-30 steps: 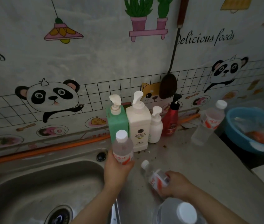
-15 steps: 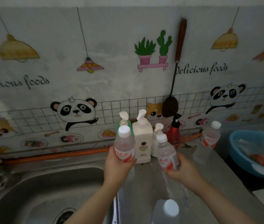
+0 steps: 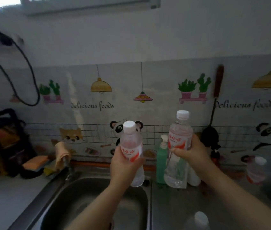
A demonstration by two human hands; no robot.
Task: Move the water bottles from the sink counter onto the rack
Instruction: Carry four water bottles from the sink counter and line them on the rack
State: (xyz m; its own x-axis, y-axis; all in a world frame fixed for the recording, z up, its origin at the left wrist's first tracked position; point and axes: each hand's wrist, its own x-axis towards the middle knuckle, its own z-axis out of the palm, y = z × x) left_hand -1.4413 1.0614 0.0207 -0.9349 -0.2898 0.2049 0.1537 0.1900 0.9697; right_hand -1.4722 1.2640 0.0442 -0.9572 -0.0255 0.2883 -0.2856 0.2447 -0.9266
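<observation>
While both arms reach out over the steel sink (image 3: 85,193), each hand has a clear water bottle with a white cap and red-and-white label lifted off the counter. The left hand (image 3: 123,165) is wrapped around the middle of the left bottle (image 3: 132,153), held upright above the sink basin. The right hand (image 3: 193,151) grips the right bottle (image 3: 179,143) at its label, a little higher and above the counter (image 3: 214,205), in front of a green pump dispenser (image 3: 161,163). A third bottle (image 3: 256,170) stands on the counter far to the right, blurred, and the white cap of a fourth bottle (image 3: 201,218) shows at the bottom edge. A dark rack (image 3: 6,138) sits well apart on the left, beside a faucet (image 3: 68,165) draped with a cloth.
</observation>
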